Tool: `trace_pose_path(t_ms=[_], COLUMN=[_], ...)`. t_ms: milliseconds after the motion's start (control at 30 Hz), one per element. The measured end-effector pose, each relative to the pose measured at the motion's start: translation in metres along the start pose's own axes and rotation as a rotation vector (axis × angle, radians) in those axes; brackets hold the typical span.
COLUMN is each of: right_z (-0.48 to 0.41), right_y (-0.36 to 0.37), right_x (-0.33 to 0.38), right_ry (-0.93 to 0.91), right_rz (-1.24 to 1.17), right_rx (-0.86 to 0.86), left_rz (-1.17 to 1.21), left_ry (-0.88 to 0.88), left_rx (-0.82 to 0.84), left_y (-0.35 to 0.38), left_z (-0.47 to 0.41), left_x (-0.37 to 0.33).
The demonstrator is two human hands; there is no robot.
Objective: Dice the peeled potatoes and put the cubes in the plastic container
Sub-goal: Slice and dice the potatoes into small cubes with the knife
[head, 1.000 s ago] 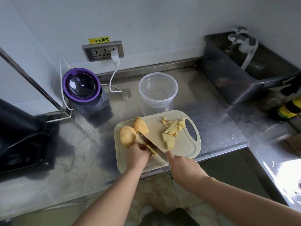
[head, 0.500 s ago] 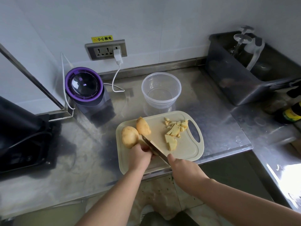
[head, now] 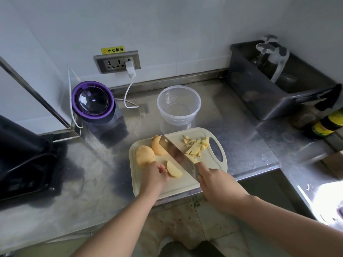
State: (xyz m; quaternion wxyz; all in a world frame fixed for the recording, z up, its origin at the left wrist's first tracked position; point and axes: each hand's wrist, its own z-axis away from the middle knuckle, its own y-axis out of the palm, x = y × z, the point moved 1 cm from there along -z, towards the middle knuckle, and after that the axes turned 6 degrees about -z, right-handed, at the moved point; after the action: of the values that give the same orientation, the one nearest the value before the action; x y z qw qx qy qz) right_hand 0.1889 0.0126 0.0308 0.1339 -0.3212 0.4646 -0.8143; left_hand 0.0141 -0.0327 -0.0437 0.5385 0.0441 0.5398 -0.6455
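Half a second ago the knife (head: 176, 154) was low, with its edge inside the piece under the left hand (head: 155, 175). Now the blade is lifted and lies diagonally above the cutting board (head: 178, 186), with its tip over the half potato (head: 156, 145). A cut slice (head: 173, 169) now lies flat and free on the board, just beside the left hand. We judge that one slicing stroke is finished and the next one is being prepared.

The right hand (head: 217, 184) grips the knife with its fingers closed around the handle, which is hidden inside the hand. The fingers (head: 163, 166) of the left hand are curled and their tips meet the left end of the slice. Whether they pinch it or only steady it, we cannot tell.

The whole potato (head: 144, 157) rests at the left edge of the board, touching the half potato. A small heap of cubes (head: 196, 145) lies at the far right, near the handle hole. The plastic container (head: 178, 119) stands on the tabletop (head: 92, 173) just behind the board, and we see no cubes in it.

For the task, this means the work is at an early stage. The new slice must be cut into strips and then cubes, most of the potato is uncut, and nothing is transferred yet.
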Motion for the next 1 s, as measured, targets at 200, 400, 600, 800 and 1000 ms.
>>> trace_pose_path(t_ms=[200, 400, 600, 800, 1000], right_z=[-0.003, -0.005, -0.006, -0.007, -0.008], right_y=[-0.013, -0.009, -0.002, 0.008, 0.024], right_x=[-0.014, -0.022, -0.029, -0.029, -0.025], right_ry=[0.092, 0.133, 0.167, 0.182, 0.189], right_rz=[0.003, -0.008, -0.069, -0.083, -0.059], right_rx=[-0.089, -0.082, -0.064, -0.010, 0.057], left_rz=[-1.022, -1.373, -1.319, -1.020, -0.810], left_ry=[0.730, 0.884, 0.850, 0.561, 0.463], left_rx=[0.093, 0.192, 0.210, 0.168, 0.114], left_y=[-0.010, -0.003, -0.001, 0.010, 0.013], left_z=[-0.006, -0.014, -0.017, -0.009, -0.007], left_x=[-0.028, -0.050, -0.047, -0.038, -0.028])
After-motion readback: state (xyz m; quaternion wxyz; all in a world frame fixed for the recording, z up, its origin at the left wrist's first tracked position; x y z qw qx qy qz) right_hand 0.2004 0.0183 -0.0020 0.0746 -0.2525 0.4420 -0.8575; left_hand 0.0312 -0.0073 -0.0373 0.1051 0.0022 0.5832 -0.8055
